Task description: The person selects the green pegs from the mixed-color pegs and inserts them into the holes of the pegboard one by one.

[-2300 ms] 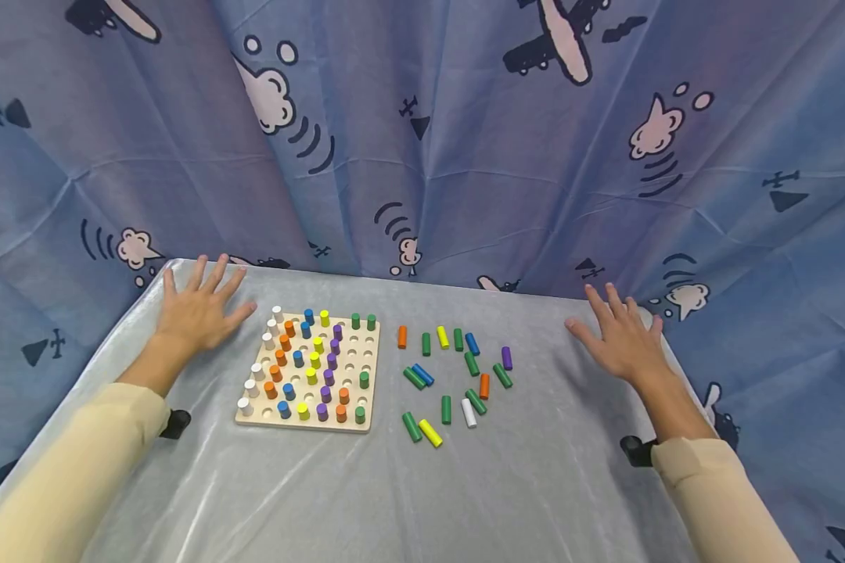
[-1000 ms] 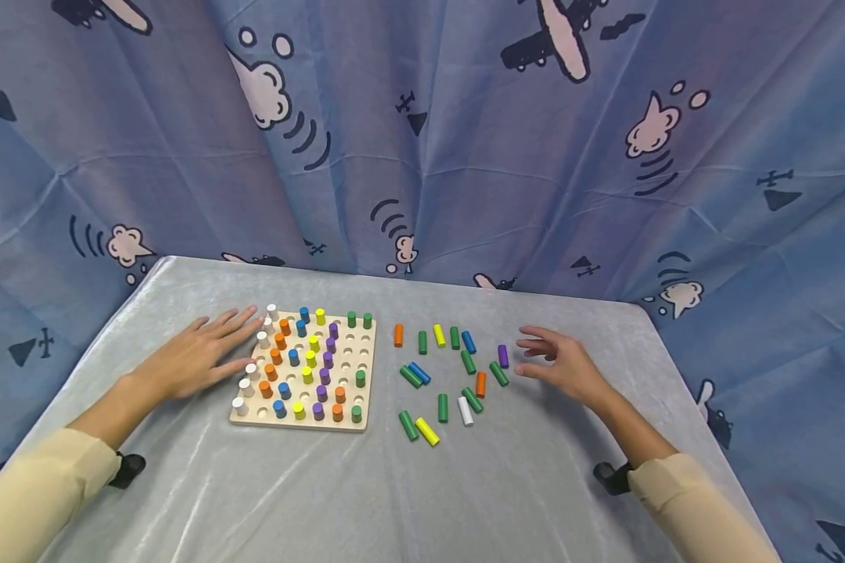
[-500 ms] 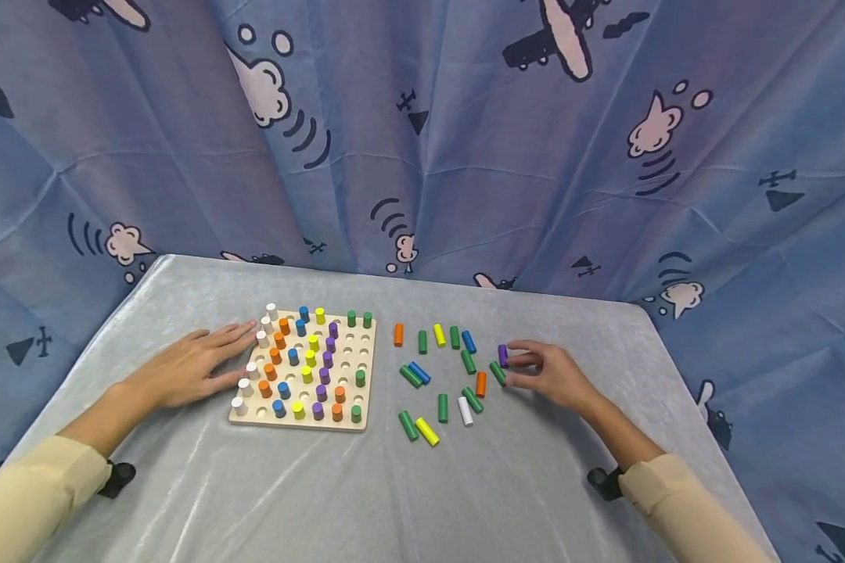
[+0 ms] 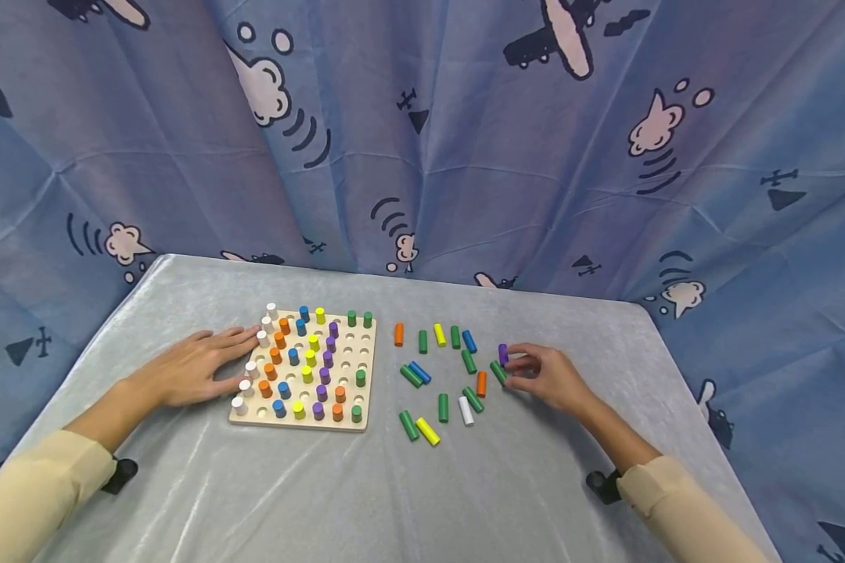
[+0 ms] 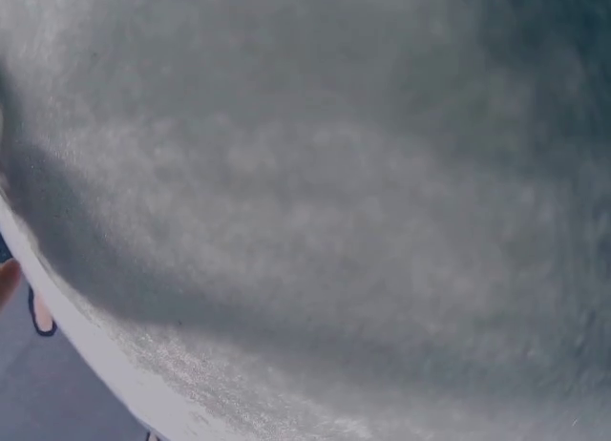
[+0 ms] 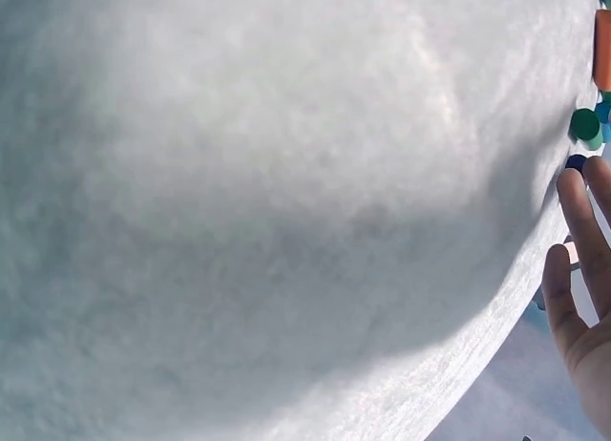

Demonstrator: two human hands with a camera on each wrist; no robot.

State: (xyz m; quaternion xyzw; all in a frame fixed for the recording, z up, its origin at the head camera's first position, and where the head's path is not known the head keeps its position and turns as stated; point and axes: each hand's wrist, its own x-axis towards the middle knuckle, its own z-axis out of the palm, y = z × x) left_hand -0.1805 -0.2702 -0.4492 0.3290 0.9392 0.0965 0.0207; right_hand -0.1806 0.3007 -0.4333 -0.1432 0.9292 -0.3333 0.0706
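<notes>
A square wooden pegboard [image 4: 355, 356] lies left of centre, with columns of white, orange, blue, yellow, purple and green pegs standing in it and some bare holes toward its right side. My left hand [image 4: 190, 366] lies flat beside it, fingertips at the white pegs [image 4: 245, 388] along the left edge. At the right, my right hand [image 4: 552, 379] reaches in with fingers loosely bent and thumb apart from them. Its fingertips are right at a lying purple peg [image 4: 503, 353], and the thumb is by a green peg [image 4: 498, 373]. Only some fingers [image 6: 578, 221] show in the right wrist view.
Loose pegs lie scattered right of the board, among them an orange peg [image 4: 398, 335], a white peg [image 4: 466, 410] and a yellow peg [image 4: 427, 431]. A grey cloth covers the table [image 4: 310, 493]. Behind it hangs a blue curtain [image 4: 451, 203] with airplane prints.
From lying spread at the table's far sides, both hands have come inward: the left to the board's edge, the right to the purple peg. In the last half second they barely moved.
</notes>
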